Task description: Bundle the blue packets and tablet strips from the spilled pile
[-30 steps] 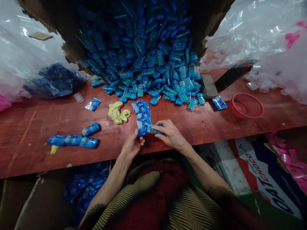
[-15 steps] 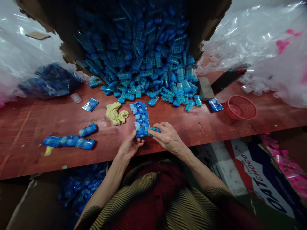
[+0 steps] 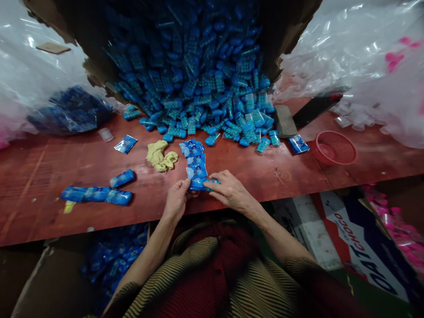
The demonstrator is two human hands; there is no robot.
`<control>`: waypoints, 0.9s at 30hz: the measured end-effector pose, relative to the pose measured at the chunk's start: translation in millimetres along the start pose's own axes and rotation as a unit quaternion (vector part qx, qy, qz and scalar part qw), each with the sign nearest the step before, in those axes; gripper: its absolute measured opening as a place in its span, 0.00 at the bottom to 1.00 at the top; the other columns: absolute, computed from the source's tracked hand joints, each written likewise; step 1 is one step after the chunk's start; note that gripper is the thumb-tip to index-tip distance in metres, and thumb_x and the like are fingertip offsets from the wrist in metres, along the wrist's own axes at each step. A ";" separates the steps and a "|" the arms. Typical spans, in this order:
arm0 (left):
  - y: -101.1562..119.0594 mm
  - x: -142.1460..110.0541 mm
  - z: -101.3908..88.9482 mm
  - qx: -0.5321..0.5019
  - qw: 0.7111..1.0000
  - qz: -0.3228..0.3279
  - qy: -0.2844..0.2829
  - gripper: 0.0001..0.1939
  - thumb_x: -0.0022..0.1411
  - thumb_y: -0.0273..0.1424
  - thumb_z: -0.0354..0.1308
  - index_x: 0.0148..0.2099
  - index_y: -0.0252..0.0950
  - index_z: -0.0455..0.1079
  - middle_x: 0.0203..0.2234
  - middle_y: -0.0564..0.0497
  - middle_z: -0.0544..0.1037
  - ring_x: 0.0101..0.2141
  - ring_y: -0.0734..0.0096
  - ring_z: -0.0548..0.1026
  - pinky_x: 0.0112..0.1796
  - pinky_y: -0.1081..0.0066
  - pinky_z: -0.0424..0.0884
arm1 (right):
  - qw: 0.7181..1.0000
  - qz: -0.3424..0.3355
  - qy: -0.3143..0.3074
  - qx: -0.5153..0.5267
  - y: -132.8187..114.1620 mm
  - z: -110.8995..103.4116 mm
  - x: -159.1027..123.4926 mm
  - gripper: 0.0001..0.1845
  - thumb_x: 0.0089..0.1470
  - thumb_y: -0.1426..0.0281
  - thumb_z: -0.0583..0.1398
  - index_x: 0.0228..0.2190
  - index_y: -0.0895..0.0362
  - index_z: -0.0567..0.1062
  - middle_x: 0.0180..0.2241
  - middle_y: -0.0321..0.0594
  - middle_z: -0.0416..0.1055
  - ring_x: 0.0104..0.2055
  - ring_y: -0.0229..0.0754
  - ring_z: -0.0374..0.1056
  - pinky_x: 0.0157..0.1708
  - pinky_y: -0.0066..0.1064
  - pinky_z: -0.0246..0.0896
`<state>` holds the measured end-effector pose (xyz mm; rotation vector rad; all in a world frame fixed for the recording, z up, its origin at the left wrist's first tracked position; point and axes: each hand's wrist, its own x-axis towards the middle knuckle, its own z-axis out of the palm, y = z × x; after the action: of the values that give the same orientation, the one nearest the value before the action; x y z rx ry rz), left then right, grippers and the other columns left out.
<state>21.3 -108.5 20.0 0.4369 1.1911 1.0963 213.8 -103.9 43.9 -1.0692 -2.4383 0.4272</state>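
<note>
My left hand (image 3: 177, 198) and my right hand (image 3: 228, 191) meet at the near edge of a red-brown table (image 3: 49, 176), both pinching one small blue packet (image 3: 200, 183). That packet lies at the near end of a short row of blue printed sachets (image 3: 194, 157) running away from me. Behind it a big heap of blue items in clear wrappers (image 3: 205, 88) spills out of a torn cardboard box (image 3: 291, 26).
A yellow cloth (image 3: 160, 157) lies left of the row. Filled blue packets (image 3: 96, 194) sit at the left, a single sachet (image 3: 126, 144) farther back. A red basket (image 3: 334, 148), a dark block (image 3: 285, 121) and clear plastic bags (image 3: 357, 57) stand at the right. Boxes sit below the table.
My left hand has moved up to the packet and closed on its left end. My right hand has drawn the packet slightly toward me.
</note>
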 end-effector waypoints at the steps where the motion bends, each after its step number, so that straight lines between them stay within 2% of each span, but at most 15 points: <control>1: -0.3 -0.9 3.1 -0.003 1.000 0.013 0.012 0.15 0.45 0.36 0.67 0.25 0.32 0.65 0.17 0.53 0.73 0.19 0.75 0.72 0.22 0.76 0.71 | 1.000 0.008 0.009 0.015 -0.2 4.3 -0.7 0.15 0.57 0.68 0.56 0.47 0.54 0.72 0.44 0.46 0.68 0.43 0.45 0.60 0.43 0.39 0.62; 3: -1.0 -2.4 9.9 -0.021 0.999 0.016 0.024 0.16 0.44 0.35 0.68 0.29 0.32 0.66 0.20 0.53 0.75 0.21 0.74 0.74 0.23 0.76 0.72 | 0.998 0.029 0.036 0.032 -2.4 15.6 -2.1 0.16 0.56 0.68 0.57 0.47 0.56 0.72 0.44 0.47 0.68 0.44 0.46 0.60 0.44 0.39 0.63; 7: -1.4 -2.3 18.5 -0.087 0.995 -0.040 0.000 0.16 0.44 0.29 0.68 0.35 0.33 0.69 0.26 0.52 0.78 0.25 0.73 0.75 0.24 0.76 0.72 | 0.995 0.053 0.071 0.042 -14.6 37.8 -2.1 0.16 0.57 0.71 0.56 0.47 0.57 0.72 0.46 0.51 0.67 0.46 0.48 0.60 0.45 0.43 0.63; 10: -0.6 0.3 15.5 -0.125 0.989 -0.080 0.004 0.11 0.48 0.25 0.66 0.34 0.33 0.69 0.25 0.53 0.77 0.23 0.76 0.74 0.21 0.79 0.70 | 0.979 0.083 0.096 0.157 -20.5 43.4 -0.3 0.15 0.57 0.70 0.56 0.46 0.55 0.73 0.47 0.49 0.68 0.49 0.48 0.61 0.49 0.45 0.61; 12: 0.8 1.5 11.4 -0.136 0.984 -0.111 0.016 0.05 0.52 0.24 0.62 0.33 0.31 0.69 0.24 0.52 0.77 0.22 0.76 0.73 0.21 0.78 0.70 | 0.944 0.106 0.090 0.298 -19.4 42.7 0.7 0.14 0.57 0.69 0.57 0.46 0.53 0.73 0.48 0.45 0.69 0.50 0.45 0.63 0.51 0.43 0.60; 14: 2.5 1.1 9.1 -0.146 0.980 -0.135 0.022 0.01 0.57 0.23 0.57 0.34 0.31 0.70 0.25 0.50 0.77 0.24 0.74 0.75 0.26 0.75 0.73 | 0.888 0.141 0.074 0.431 -16.6 41.7 1.5 0.14 0.56 0.70 0.57 0.45 0.52 0.74 0.45 0.41 0.70 0.47 0.42 0.66 0.50 0.39 0.62; 16: 4.4 -0.6 10.3 -0.158 0.975 -0.155 0.013 0.05 0.60 0.23 0.52 0.36 0.30 0.70 0.27 0.48 0.78 0.28 0.71 0.76 0.31 0.72 0.75 | 0.838 0.186 0.086 0.506 -15.2 42.6 1.8 0.15 0.53 0.70 0.59 0.45 0.52 0.73 0.41 0.39 0.71 0.43 0.39 0.68 0.46 0.35 0.64; 17: 5.5 -1.5 12.0 -0.164 0.973 -0.163 0.009 0.07 0.62 0.23 0.51 0.36 0.29 0.70 0.27 0.47 0.78 0.30 0.70 0.77 0.33 0.71 0.75 | 0.822 0.207 0.103 0.521 -15.6 43.7 1.5 0.16 0.51 0.70 0.60 0.44 0.52 0.73 0.40 0.39 0.71 0.41 0.38 0.68 0.44 0.33 0.65; 19: 7.9 -2.8 16.4 -0.181 0.969 -0.167 0.005 0.08 0.63 0.25 0.50 0.37 0.29 0.71 0.28 0.45 0.78 0.33 0.67 0.77 0.36 0.69 0.75 | 0.806 0.228 0.132 0.530 -18.3 46.7 -0.1 0.18 0.50 0.69 0.61 0.45 0.52 0.72 0.40 0.39 0.70 0.40 0.37 0.67 0.43 0.32 0.65; 24: 10.3 -1.0 22.6 -0.210 0.967 -0.144 0.012 0.10 0.64 0.29 0.49 0.40 0.31 0.71 0.30 0.46 0.79 0.35 0.67 0.77 0.36 0.69 0.75 | 0.806 0.239 0.139 0.523 -28.8 56.3 -6.2 0.20 0.49 0.67 0.61 0.46 0.52 0.72 0.43 0.40 0.69 0.41 0.38 0.67 0.42 0.32 0.66; 27: 5.4 -1.2 21.8 -0.188 0.971 -0.145 -0.007 0.11 0.64 0.29 0.49 0.39 0.30 0.71 0.31 0.46 0.79 0.32 0.69 0.77 0.31 0.72 0.74 | 0.773 0.281 0.141 0.551 -31.3 62.5 -4.6 0.17 0.49 0.65 0.61 0.43 0.52 0.72 0.39 0.38 0.71 0.36 0.37 0.68 0.35 0.30 0.69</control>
<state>38.4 -101.6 32.8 -0.0244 0.9690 1.0305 165.6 -134.2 3.1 -1.0978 -1.1220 1.5055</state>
